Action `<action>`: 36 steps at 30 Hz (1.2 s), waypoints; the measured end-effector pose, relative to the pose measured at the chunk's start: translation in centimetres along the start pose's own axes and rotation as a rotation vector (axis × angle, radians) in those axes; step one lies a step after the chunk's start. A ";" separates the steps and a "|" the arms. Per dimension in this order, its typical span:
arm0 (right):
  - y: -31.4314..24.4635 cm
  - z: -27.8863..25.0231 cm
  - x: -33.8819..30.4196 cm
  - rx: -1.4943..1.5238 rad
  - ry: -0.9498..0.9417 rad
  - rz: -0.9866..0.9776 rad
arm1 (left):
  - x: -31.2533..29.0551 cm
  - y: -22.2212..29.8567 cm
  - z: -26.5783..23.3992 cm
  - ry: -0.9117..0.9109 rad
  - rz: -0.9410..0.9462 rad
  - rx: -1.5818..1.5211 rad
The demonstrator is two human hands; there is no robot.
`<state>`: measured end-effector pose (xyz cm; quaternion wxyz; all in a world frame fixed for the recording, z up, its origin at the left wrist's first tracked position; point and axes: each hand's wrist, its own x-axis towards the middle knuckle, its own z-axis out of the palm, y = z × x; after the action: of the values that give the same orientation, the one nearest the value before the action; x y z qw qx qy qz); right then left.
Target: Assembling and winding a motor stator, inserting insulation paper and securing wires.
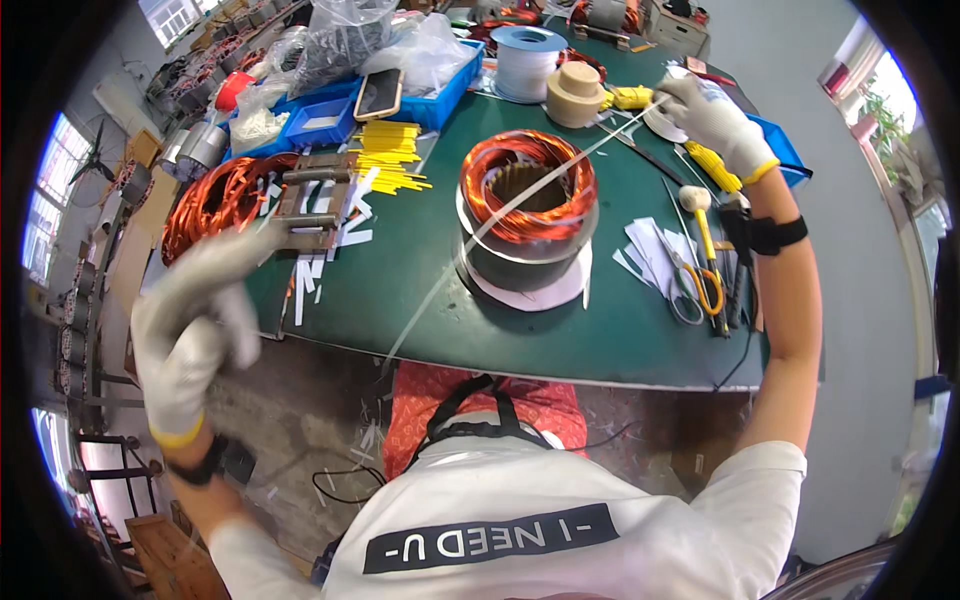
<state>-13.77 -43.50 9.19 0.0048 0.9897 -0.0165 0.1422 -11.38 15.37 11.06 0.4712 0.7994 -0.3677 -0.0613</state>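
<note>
A motor stator [525, 225] wound with orange copper coils stands upright on a round white pad [540, 293] at the middle of the green table. My right hand [708, 122], in a white glove with a yellow cuff, is raised at the far right and pinches a long white strip of tape [560, 172]. From there the strip slants across the top of the coils and down to the table's front edge. My left hand [195, 325], gloved too and slightly blurred, hovers off the left edge with fingers stretched apart. Nothing shows in it.
Loose copper wire coils [215, 205] and yellow sleeves [385, 150] lie left. Behind are blue bins [435, 105], a phone [380, 93], a white spool [527, 62] and a tan tape roll [575, 95]. Scissors [690, 295], a mallet [697, 203] and white slips [650, 250] lie right.
</note>
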 end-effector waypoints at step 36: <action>-10.8 5.4 -17.5 1.567 -0.024 0.509 | 25.6 5.6 20.6 -0.475 -0.012 -0.498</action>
<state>-28.66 -32.21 -0.99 -0.7197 0.6736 -0.1363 0.0985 -5.05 -17.32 10.62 0.5527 0.6254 -0.4362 -0.3364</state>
